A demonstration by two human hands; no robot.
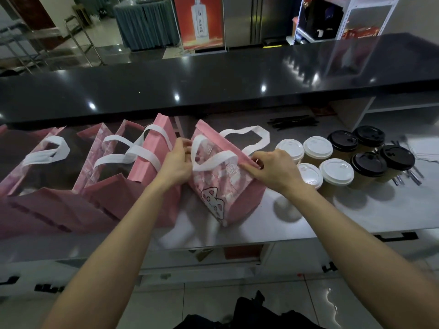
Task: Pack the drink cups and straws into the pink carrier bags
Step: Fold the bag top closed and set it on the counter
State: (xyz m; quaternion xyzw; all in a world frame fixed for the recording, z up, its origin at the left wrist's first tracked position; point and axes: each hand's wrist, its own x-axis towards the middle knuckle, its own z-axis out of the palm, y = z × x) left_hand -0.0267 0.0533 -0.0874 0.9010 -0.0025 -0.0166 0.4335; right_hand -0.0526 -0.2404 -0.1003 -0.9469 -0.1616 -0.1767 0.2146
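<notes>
hands (225, 166) hiding pink bag (221, 186) mouth

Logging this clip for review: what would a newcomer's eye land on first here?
Both hands, left hand and right hand, pinch the top edges of a pink carrier bag at the counter's centre. More pink bags stand open to its left. To its right cluster white-lidded cups and black-lidded cups.
</notes>
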